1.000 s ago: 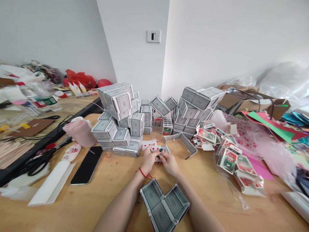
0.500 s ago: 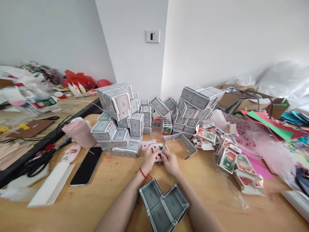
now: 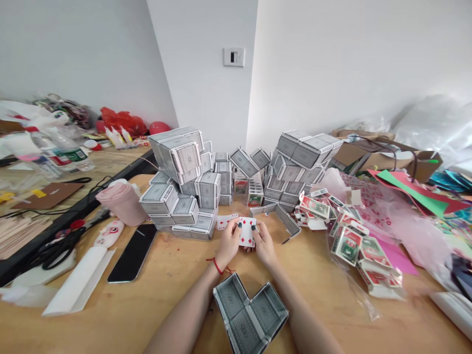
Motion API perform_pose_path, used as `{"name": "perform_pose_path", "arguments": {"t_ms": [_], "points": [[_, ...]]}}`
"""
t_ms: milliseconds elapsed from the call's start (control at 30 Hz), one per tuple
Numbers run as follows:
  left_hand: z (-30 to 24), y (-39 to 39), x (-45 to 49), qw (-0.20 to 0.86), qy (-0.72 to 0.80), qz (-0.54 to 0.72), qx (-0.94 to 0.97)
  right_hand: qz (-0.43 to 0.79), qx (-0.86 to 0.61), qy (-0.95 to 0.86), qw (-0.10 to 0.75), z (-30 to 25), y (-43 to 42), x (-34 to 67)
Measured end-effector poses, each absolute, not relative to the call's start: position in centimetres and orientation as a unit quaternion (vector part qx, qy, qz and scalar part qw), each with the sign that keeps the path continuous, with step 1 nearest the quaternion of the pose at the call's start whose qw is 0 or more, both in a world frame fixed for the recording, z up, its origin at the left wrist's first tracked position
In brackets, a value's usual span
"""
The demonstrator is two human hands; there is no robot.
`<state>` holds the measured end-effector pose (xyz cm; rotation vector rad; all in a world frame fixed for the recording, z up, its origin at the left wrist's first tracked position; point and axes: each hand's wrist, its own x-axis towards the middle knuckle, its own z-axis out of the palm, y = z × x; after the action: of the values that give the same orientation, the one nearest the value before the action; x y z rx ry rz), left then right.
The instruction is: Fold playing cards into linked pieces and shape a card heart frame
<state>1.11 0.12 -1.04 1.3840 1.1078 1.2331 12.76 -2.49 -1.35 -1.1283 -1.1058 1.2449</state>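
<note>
My left hand and my right hand together grip a playing card with red diamonds, held face up above the wooden table. Fingers of both hands pinch its side edges. Another card lies face up on the table just left of it. Between my forearms sits a grey structure of folded card backs with several open cells. Behind the hands rise piles of grey card-back boxes, one on the left and one on the right.
A black phone, a pink cup, scissors and folded white card lie at left. Red-and-green card packs in plastic spread at right, beside coloured paper and a cardboard box. A bent grey card strip stands ahead.
Both hands have lifted the diamond card and tilted it up toward me, so its face now shows more fully; the hands sit slightly farther from me.
</note>
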Motion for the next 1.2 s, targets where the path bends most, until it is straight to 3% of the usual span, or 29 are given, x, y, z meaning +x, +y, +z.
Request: {"name": "perform_pose_path", "arguments": {"t_ms": [267,700,1200], "points": [[-1.2,-0.3,1.3,0.459,0.438,0.496,0.593,0.458,-0.512,-0.433,0.584,-1.7,-1.9,13.3],[-0.9,0.0,1.1,0.529,0.423,0.516,0.525,0.552,-0.451,-0.372,0.595,-1.5,-2.1,13.1],[0.0,-0.2,0.9,0.472,0.44,0.541,0.54,0.674,-0.359,-0.258,0.592,0.2,-2.7,12.6]]}}
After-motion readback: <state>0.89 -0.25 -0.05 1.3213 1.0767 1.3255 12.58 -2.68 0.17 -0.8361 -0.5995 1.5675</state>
